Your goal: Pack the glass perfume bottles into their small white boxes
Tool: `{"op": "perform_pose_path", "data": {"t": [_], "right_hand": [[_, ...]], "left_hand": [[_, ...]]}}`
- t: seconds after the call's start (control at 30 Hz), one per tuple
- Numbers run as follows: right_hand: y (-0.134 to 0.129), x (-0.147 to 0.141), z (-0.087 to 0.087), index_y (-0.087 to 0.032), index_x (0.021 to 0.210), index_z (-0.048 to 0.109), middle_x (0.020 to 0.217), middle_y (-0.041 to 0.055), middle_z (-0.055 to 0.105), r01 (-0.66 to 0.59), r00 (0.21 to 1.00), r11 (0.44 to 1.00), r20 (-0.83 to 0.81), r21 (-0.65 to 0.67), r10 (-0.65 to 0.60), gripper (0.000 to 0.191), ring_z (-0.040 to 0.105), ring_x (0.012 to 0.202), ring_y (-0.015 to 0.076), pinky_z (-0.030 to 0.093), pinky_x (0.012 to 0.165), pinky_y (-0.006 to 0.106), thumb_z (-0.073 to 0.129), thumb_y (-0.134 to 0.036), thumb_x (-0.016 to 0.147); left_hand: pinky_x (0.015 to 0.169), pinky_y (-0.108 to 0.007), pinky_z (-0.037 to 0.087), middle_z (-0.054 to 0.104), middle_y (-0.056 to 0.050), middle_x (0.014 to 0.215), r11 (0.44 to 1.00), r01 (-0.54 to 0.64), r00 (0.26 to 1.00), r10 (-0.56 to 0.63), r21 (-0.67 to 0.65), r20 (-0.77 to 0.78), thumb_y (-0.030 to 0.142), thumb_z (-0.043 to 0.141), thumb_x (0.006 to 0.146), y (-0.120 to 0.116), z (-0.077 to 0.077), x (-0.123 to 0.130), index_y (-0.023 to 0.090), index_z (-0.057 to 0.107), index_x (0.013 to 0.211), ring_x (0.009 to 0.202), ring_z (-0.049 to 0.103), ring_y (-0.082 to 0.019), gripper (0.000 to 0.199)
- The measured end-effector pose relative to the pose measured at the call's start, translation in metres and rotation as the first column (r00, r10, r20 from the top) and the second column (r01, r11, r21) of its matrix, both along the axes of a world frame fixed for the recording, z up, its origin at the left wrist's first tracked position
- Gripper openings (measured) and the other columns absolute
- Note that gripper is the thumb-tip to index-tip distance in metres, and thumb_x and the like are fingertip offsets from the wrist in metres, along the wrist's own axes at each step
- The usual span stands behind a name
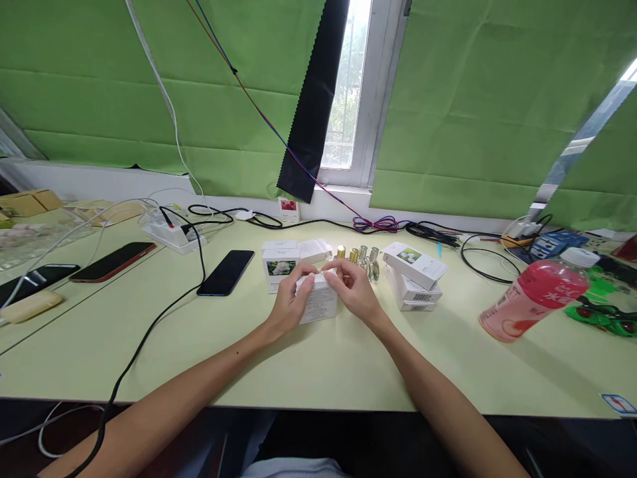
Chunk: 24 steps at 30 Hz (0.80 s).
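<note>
On the near edge of the pale table [338, 372], far to the right, a small blue-bordered sticker [618, 403] with a red mark, wording too small to read. Just beyond, centred on the tabletop, a white box [319, 302] upright between both hands. Left hand [292, 299] with fingers and thumb drawn in narrow, gripping the upper left of the box. Right hand [355, 292] with bent fingers, pinching at the upper right edge. On the side of the box toward the camera, dense lines of fine print, unreadable.

To the right, a leaning-looking pink drink bottle [535, 299] with large white characters, not surely legible, and a fruit picture. Nearer the hands, two stacked boxes [415, 300] with barcodes on their ends, and askew on top a flower-printed box [417, 265]. To the left, face up, a black phone [225, 273]. Just behind the hands, a standing box [279, 273] with a white-flower picture and tiny text, plus glass bottles [373, 269] with gold and silver caps.

Farther back, against the wall, a small box [289, 210] with red flowers. Beyond, green curtains [497, 99] and a bright window [343, 99].
</note>
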State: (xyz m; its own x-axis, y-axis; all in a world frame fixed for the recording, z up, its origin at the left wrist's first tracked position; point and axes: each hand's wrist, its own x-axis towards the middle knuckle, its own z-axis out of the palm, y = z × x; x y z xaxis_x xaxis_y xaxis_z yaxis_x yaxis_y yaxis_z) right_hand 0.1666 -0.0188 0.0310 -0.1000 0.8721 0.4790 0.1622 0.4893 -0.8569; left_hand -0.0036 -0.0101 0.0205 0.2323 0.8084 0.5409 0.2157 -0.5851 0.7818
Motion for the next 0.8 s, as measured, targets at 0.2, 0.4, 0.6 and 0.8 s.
{"op": "perform_pose_path", "data": {"t": [0.2, 0.4, 0.6, 0.8], "right_hand": [[0.0004, -0.0004, 0.0002, -0.020, 0.093, 0.069, 0.062, -0.0063, 0.031, 0.011, 1.000, 1.000, 0.018, 0.008, -0.011, 0.027, 0.033, 0.055, 0.0115, 0.029, 0.053, 0.027, 0.060, -0.046, 0.088], [0.0007, -0.0006, -0.0003, -0.020, 0.091, 0.069, 0.061, -0.0059, 0.032, 0.020, 0.999, 1.000, 0.037, 0.019, -0.021, 0.025, 0.034, 0.055, 0.0116, 0.028, 0.053, 0.028, 0.059, -0.044, 0.089], [0.0011, -0.0006, -0.0009, -0.020, 0.091, 0.069, 0.061, -0.0057, 0.034, 0.023, 0.999, 1.000, 0.040, 0.012, -0.024, 0.026, 0.035, 0.056, 0.0117, 0.028, 0.053, 0.027, 0.059, -0.044, 0.089], [0.0008, -0.0009, -0.0006, -0.020, 0.091, 0.068, 0.061, -0.0058, 0.034, 0.028, 0.999, 1.000, 0.041, 0.013, -0.028, 0.026, 0.035, 0.056, 0.0117, 0.028, 0.053, 0.028, 0.058, -0.043, 0.090]], "left_hand": [[0.066, -0.029, 0.041, 0.062, -0.003, 0.086, 1.000, -0.009, 1.000, 0.009, -0.016, 0.006, 0.056, 0.045, 0.096, -0.0003, 0.0003, 0.0003, 0.020, 0.060, 0.094, 0.077, 0.054, -0.018, 0.039], [0.067, -0.029, 0.042, 0.062, -0.002, 0.085, 1.000, -0.021, 1.000, 0.022, -0.007, 0.007, 0.054, 0.045, 0.097, -0.0020, 0.0016, 0.0017, 0.020, 0.060, 0.091, 0.078, 0.055, -0.018, 0.037], [0.066, -0.029, 0.041, 0.060, -0.002, 0.084, 1.000, -0.025, 1.000, 0.025, -0.014, 0.005, 0.053, 0.045, 0.097, -0.0020, 0.0022, 0.0020, 0.020, 0.059, 0.090, 0.076, 0.053, -0.017, 0.037], [0.066, -0.029, 0.041, 0.061, -0.002, 0.085, 1.000, -0.021, 1.000, 0.021, -0.019, -0.002, 0.053, 0.044, 0.098, -0.0014, 0.0014, 0.0011, 0.020, 0.059, 0.091, 0.077, 0.054, -0.018, 0.037]]}}
